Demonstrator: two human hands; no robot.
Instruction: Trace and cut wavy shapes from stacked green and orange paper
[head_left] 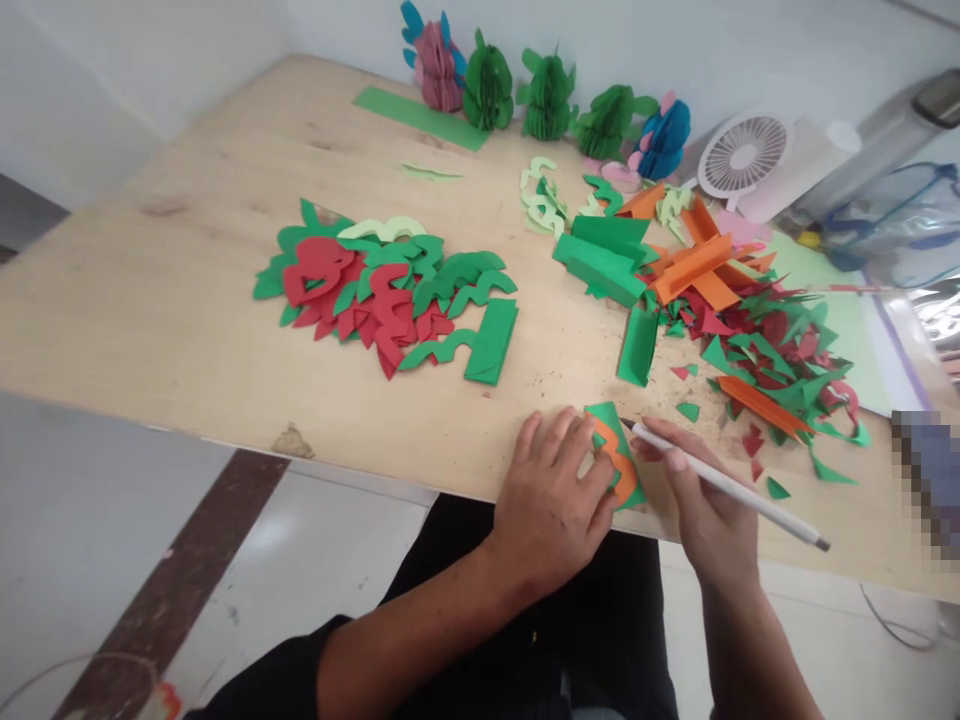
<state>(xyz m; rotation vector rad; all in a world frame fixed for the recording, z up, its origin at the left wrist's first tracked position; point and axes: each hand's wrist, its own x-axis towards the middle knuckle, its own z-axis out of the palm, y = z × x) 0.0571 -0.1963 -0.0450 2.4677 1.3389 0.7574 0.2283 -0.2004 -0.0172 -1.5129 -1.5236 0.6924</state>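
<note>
Near the table's front edge, my left hand (pixel 559 490) lies flat with its fingers spread, pressing down an orange paper shape with a wavy edge (pixel 621 468). Beneath that shape is a piece of green paper (pixel 602 411), partly covered by my fingers. My right hand (pixel 709 500) is closed around a slim white pencil (pixel 739 488). The pencil's dark tip is at the edge of the green paper, beside the orange shape; whether it touches, I cannot tell.
A pile of red and green cut-outs (pixel 375 290) lies left of a folded green paper (pixel 491 342). Scraps (pixel 787 350) and folded orange strips (pixel 694 268) cover the right side. Paper honeycomb figures (pixel 547 98), a white fan (pixel 742 157) and a bottle (pixel 877 150) stand behind.
</note>
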